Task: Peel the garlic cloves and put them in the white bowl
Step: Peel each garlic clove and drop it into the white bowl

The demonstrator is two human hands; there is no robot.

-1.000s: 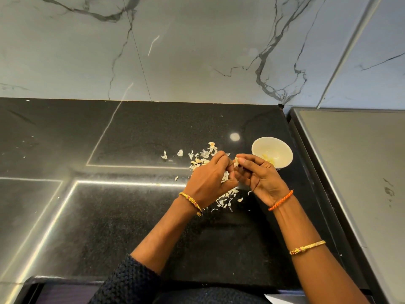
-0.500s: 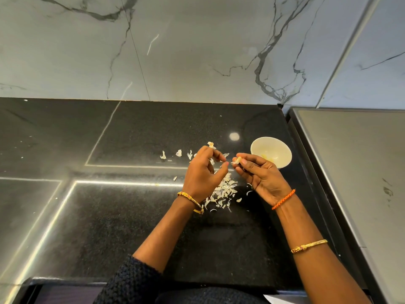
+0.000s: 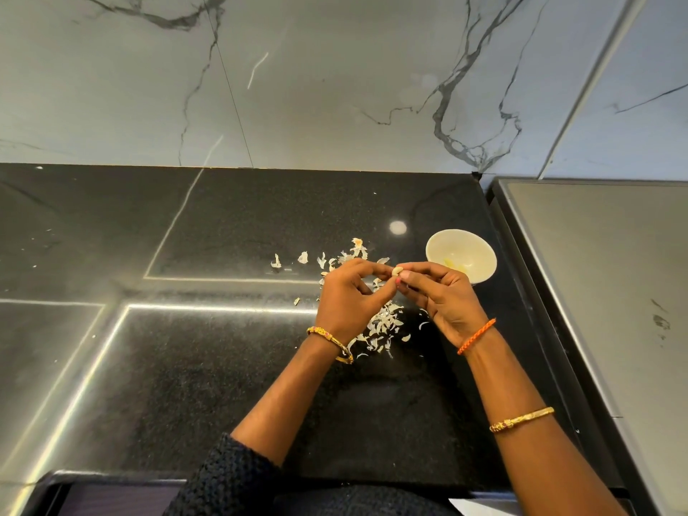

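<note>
Both hands are meeting just right of the frame's centre, above the black countertop [image 3: 223, 366], and both are pinching one garlic clove [image 3: 397, 271] between their fingertips. The left hand [image 3: 348, 301] is gripping the clove's left end with curled thumb and forefinger; the right hand [image 3: 441, 297] is closing on its right end with the fingers bent inward. The clove is showing pale and mostly smooth, though whether any skin is clinging to it is too small to tell.

The white bowl [image 3: 480, 255] is standing just beyond the right hand, toward the right of centre, near the counter's right edge. Something yellowish, most likely peeled garlic [image 3: 456, 264], is lying at its bottom; a count is not possible.

Papery garlic skins [image 3: 379, 327] are lying scattered on the counter beneath and behind the hands, with a few stray flakes trailing toward the left.

Judging from the heap of skins and the bowl's contents, the peeling is well under way. The clove in hand is not yet in the bowl. No unpeeled cloves are showing on the counter, though the hands may be hiding some, so the amount remaining cannot be settled.
</note>
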